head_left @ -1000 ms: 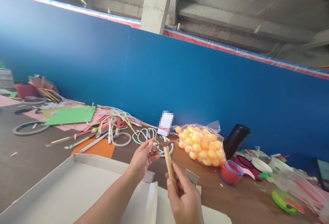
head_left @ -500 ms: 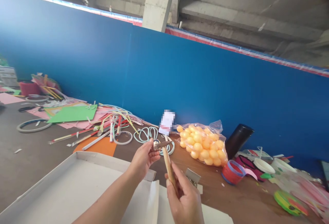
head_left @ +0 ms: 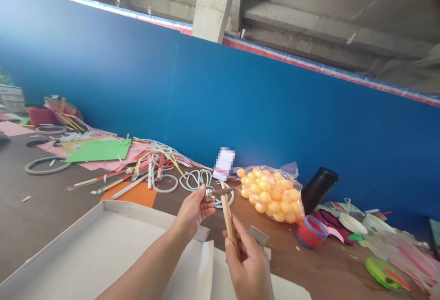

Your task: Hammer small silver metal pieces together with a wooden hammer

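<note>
White tray [head_left: 68, 245]: lower edge cut off by frame. Left hand [head_left: 190, 213]: fingers pinching shiny metal ball [head_left: 209, 194] above worktop [head_left: 288, 263], ball partly covered by grip. Hammer [head_left: 226, 206]: head immediately right of ball (contact cannot be confirmed). Right hand [head_left: 249, 263]: fingers wrapped around wooden handle [head_left: 229, 225], lower end concealed. Clear bag [head_left: 290, 170]: orange balls [head_left: 270, 193] inside. Dark object [head_left: 435, 236], far right: cut off.

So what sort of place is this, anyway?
Probably a craft workspace in a bare concrete building, judging by the green sheet on the cluttered table, the clear bag of orange balls, and the concrete pillar rising behind the blue partition.
</note>
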A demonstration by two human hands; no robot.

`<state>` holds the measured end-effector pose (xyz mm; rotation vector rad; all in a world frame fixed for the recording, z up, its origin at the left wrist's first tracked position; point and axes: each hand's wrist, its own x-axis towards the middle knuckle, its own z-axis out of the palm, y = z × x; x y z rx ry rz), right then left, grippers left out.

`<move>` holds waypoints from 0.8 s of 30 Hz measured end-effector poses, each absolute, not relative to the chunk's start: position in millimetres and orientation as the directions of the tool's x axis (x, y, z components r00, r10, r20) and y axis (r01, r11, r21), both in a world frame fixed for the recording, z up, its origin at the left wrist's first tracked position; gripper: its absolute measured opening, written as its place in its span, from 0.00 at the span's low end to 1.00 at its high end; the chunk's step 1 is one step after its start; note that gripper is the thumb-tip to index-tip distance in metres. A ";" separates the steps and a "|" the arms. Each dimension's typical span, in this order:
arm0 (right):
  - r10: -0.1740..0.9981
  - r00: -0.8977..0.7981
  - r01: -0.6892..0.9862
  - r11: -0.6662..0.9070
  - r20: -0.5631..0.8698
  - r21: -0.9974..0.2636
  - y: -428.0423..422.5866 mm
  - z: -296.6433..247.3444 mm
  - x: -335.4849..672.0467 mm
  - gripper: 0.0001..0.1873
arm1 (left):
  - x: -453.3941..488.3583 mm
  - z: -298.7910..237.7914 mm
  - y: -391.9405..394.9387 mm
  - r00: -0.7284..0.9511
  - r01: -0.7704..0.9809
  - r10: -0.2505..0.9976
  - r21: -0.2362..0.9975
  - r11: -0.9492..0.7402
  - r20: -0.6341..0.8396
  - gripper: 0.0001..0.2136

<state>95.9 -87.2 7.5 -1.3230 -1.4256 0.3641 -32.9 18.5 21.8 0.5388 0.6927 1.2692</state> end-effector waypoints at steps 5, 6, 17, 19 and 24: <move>0.846 0.255 0.486 0.306 0.467 -0.819 -87.1 5.5 96.4 0.25 | -32.8 20.4 18.7 0.115 -0.675 0.980 0.711 0.196 -0.161 0.12; 0.846 0.259 0.486 0.303 0.466 -0.820 -87.2 4.8 96.2 0.25 | -32.5 20.3 18.5 0.109 -0.675 0.982 0.714 0.187 -0.155 0.12; 0.944 0.246 0.464 0.084 0.219 -0.882 -81.5 6.5 100.6 0.24 | -37.0 20.5 19.8 -0.001 -0.684 0.994 0.725 0.079 -0.109 0.09; 0.969 0.232 0.414 -0.019 0.085 -0.910 -78.6 -0.1 102.4 0.23 | -37.9 18.4 20.9 -0.013 -0.685 0.994 0.725 0.072 -0.111 0.09; 0.977 0.211 0.406 -0.100 -0.013 -0.908 -75.5 -16.3 105.3 0.20 | -37.7 17.3 21.1 0.020 -0.697 0.994 0.711 0.093 -0.111 0.08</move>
